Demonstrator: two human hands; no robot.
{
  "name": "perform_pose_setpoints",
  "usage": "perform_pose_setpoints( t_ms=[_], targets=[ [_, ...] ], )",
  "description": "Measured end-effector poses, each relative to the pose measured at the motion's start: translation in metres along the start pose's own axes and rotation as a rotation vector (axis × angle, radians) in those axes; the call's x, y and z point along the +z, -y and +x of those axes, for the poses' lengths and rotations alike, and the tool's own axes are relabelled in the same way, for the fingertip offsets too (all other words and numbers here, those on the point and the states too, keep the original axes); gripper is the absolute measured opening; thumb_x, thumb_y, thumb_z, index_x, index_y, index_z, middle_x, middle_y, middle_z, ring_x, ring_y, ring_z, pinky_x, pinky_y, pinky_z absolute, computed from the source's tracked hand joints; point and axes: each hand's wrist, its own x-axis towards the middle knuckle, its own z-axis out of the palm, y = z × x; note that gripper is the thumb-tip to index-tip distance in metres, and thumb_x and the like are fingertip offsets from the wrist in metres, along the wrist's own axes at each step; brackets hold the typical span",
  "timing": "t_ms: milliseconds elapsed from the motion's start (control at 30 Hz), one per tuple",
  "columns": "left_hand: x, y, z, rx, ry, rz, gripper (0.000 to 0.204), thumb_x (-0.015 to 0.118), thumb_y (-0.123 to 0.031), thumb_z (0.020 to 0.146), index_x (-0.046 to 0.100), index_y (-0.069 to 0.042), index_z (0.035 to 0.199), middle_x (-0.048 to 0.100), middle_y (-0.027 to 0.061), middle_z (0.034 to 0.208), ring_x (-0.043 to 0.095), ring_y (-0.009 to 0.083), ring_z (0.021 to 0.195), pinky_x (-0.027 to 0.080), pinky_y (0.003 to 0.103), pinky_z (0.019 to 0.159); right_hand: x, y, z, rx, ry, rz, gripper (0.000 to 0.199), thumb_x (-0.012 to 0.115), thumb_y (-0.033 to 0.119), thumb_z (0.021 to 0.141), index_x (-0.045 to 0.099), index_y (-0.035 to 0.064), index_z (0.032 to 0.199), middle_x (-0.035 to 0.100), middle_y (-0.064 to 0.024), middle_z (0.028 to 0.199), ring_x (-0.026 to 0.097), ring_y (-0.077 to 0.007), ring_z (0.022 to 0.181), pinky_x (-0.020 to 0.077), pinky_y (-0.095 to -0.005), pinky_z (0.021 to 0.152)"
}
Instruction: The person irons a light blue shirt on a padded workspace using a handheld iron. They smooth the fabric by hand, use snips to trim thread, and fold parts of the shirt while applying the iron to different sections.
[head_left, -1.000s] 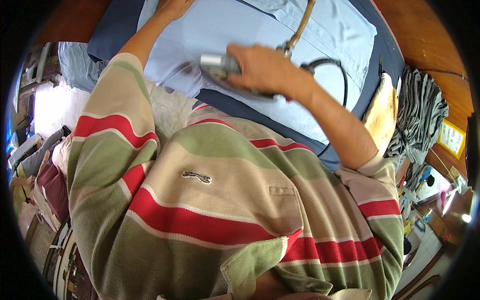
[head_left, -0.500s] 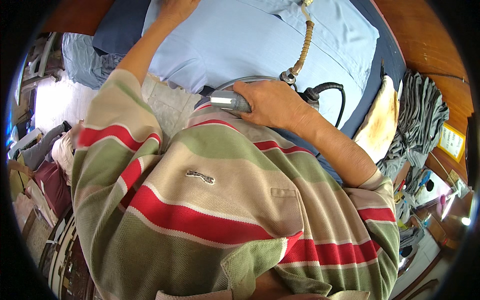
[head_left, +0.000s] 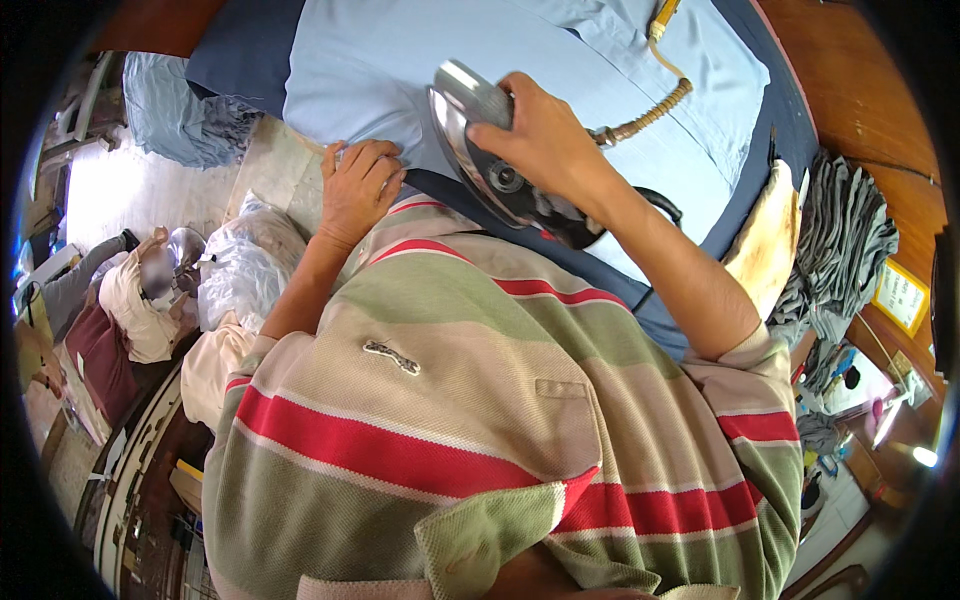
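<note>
A light blue shirt lies spread over the dark blue cloth of the ironing surface. My right hand is closed round the handle of a steam iron, which is tipped on its side near the surface's near edge. Whether its sole touches the cloth I cannot tell. A coiled brown hose and a black cord run from the iron. To the left, my left hand has its fingers curled onto the shirt's near edge, closed on the fabric; the thumb is partly hidden.
A scorched cream pad and a stack of folded grey garments lie to the right. Blue-grey clothing hangs at the far left. Clear plastic bags sit left of me. A yellow-framed sign stands at the right.
My left hand has come back from the shirt's far left to its near edge. The iron has turned in my right hand and moved slightly away from my body; the hose has shifted right.
</note>
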Motion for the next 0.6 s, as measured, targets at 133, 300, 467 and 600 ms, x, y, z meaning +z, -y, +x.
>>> perform_pose_setpoints(
  t_ms=[133, 300, 467, 600],
  targets=[
    [0.005, 0.008, -0.001, 0.04, -0.044, -0.032, 0.011, 0.066, -0.021, 0.077, 0.058, -0.015, 0.081, 0.061, -0.004, 0.1, 0.055, 0.0152, 0.098, 0.029, 0.041, 0.097, 0.013, 0.014, 0.028, 0.107, 0.055, 0.325, 0.058, 0.068, 0.031, 0.071, 0.045, -0.0123, 0.101, 0.062, -0.0262, 0.081, 0.065, -0.0347, 0.078, 0.0505, -0.0383, 0.07],
    [0.003, 0.007, -0.004, -0.003, -0.05, -0.092, 0.012, 0.066, -0.02, 0.076, 0.058, -0.014, 0.081, 0.062, -0.0026, 0.102, 0.056, 0.0169, 0.098, 0.03, 0.042, 0.096, 0.028, 0.02, 0.033, 0.072, -0.046, 0.336, 0.056, 0.067, 0.029, 0.071, 0.043, -0.0127, 0.099, 0.062, -0.0268, 0.083, 0.065, -0.0341, 0.078, 0.0514, -0.0389, 0.069],
    [-0.005, -0.001, 0.014, -0.045, -0.124, -0.158, 0.013, 0.064, -0.018, 0.077, 0.059, -0.013, 0.087, 0.062, 0.0012, 0.104, 0.056, 0.0207, 0.1, 0.03, 0.042, 0.096, 0.004, -0.004, 0.047, -0.004, 0.062, 0.125, 0.06, 0.068, 0.031, 0.07, 0.045, -0.0125, 0.106, 0.063, -0.0246, 0.083, 0.066, -0.0279, 0.07, 0.0525, -0.037, 0.066],
    [0.007, -0.021, 0.046, -0.051, -0.202, -0.239, 0.026, 0.061, -0.023, 0.083, 0.058, -0.012, 0.107, 0.06, 0.0036, 0.114, 0.055, 0.0232, 0.103, 0.031, 0.043, 0.098, -0.036, -0.04, 0.031, -0.003, 0.058, 0.122, 0.065, 0.07, 0.032, 0.07, 0.047, -0.0109, 0.112, 0.063, -0.0176, 0.08, 0.063, -0.0193, 0.062, 0.051, -0.0324, 0.059]
  ],
)
